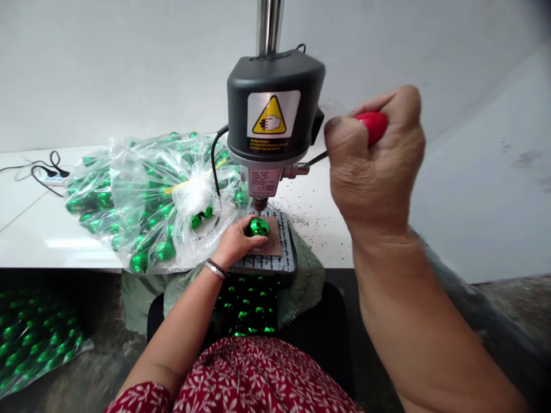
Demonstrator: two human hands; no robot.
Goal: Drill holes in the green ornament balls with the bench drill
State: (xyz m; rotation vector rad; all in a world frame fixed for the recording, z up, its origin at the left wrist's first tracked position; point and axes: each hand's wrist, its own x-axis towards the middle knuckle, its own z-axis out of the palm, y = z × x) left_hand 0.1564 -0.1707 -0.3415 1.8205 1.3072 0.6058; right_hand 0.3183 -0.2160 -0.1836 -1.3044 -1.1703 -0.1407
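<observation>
A shiny green bauble (259, 227) sits under the chuck (260, 204) of a dark grey bench drill press (275, 74). My left hand (236, 241) grips the bauble from its left side, thumb in front and fingers behind. Beneath the bauble lies a brown board (273, 244) on the drill press's grey slotted base (287, 252). My right hand (379, 160) is raised at the right, closed around the red knob (374, 127) of the feed lever (318, 158). Whether the drill bit touches the bauble I cannot tell.
A clear plastic bag (129, 201) full of green baubles lies left of the drill press on the white table (55, 241). More baubles (247, 307) are below the base, and another bag (38, 338) is at lower left. Dark shavings (307, 215) are scattered right; a power strip (54, 179) is far left.
</observation>
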